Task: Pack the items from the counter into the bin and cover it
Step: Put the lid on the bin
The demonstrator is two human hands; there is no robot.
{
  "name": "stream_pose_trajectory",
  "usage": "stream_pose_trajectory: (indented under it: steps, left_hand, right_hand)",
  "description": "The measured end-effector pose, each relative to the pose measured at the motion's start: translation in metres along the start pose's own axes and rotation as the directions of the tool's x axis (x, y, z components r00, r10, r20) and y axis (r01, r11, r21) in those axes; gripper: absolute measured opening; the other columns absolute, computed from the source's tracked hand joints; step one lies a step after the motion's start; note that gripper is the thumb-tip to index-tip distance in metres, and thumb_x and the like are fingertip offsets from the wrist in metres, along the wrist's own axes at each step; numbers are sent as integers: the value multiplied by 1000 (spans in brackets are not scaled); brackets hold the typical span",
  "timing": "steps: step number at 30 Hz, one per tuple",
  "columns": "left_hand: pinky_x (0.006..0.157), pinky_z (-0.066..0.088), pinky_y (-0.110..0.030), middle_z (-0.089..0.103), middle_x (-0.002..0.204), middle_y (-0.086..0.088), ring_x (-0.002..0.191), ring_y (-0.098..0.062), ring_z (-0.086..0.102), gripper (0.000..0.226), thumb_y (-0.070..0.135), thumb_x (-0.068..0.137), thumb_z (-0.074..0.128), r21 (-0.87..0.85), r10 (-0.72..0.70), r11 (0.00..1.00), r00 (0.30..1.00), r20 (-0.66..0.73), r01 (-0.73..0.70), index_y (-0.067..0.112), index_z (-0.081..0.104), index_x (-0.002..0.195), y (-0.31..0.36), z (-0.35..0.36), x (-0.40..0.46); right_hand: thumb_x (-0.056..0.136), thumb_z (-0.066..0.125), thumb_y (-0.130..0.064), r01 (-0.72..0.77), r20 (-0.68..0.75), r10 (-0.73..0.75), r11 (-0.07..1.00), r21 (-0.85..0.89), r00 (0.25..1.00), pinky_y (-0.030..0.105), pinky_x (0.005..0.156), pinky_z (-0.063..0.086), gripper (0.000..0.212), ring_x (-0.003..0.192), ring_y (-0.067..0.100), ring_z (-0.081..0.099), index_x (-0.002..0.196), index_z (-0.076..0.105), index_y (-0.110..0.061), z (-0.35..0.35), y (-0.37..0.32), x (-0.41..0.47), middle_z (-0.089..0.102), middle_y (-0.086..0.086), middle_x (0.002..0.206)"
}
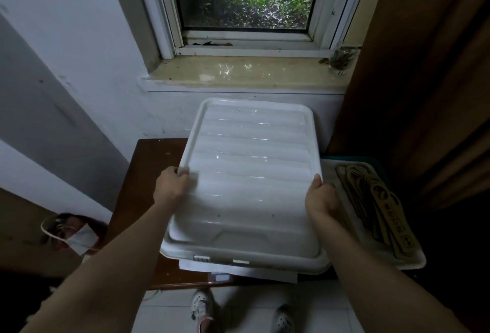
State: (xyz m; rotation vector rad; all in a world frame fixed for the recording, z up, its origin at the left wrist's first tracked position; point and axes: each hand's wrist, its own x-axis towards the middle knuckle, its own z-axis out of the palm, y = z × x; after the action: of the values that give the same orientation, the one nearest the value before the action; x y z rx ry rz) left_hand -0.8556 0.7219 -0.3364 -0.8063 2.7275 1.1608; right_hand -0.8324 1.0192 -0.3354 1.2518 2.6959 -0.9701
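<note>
A white ribbed plastic lid [246,173] fills the middle of the view, tilted with its far end raised toward the wall. My left hand [171,186] grips its left edge, thumb on top. My right hand [319,200] grips its right edge. The lid's near end rests over the white bin [236,266], of which only a strip of front wall shows below the rim. The bin's contents are hidden by the lid.
The bin stands on a dark brown wooden counter [143,173]. To the right lies a white tray [397,261] holding flat wooden cut-out pieces [371,200]. A window sill [238,70] with a glass [340,60] runs behind. A brown curtain [413,80] hangs at right.
</note>
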Motion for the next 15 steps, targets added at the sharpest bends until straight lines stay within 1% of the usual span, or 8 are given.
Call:
stream_pose_trajectory:
  steps: [3,6,9,12,15]
  left_hand:
    - [76,46,-37,65,106,-16,91,-31,60,37,30,92,49,-20,3,1000,1000,-12,-4,3,59,115,0,4,-5]
    - [73,46,-35,65,103,-14,84,-25,58,35,30,94,48,-48,-15,999,1000,-19,14,3,58,115,2,13,-14]
    - [76,48,-36,63,101,-11,84,-25,58,33,28,94,47,-72,-36,997,999,-28,34,4,58,114,5,22,-24]
    - [80,51,-39,64,106,-13,88,-27,60,32,26,93,47,-74,-44,996,998,-36,42,4,58,114,8,27,-31]
    - [76,43,-32,64,110,-14,86,-23,55,32,23,94,47,-58,-65,996,996,-53,62,3,58,116,10,28,-35]
  right_hand:
    - [101,27,-40,22,0,-22,1000,-3,1000,41,90,42,57,114,42,53,118,54,8,-3,1,4,55,27,125]
    - [101,26,-40,49,13,-49,998,-42,999,43,93,42,58,116,42,52,119,54,7,-11,1,11,55,26,126]
    - [101,27,-40,89,30,-87,994,-69,996,43,93,42,57,116,42,52,119,54,7,-19,1,23,55,27,126]
    - [101,27,-38,125,57,-121,988,-88,991,43,95,41,56,119,43,50,122,52,8,-26,1,30,52,28,129]
    - [102,26,-38,146,85,-138,984,-103,987,44,99,39,56,122,42,48,123,52,7,-28,3,32,51,27,132]
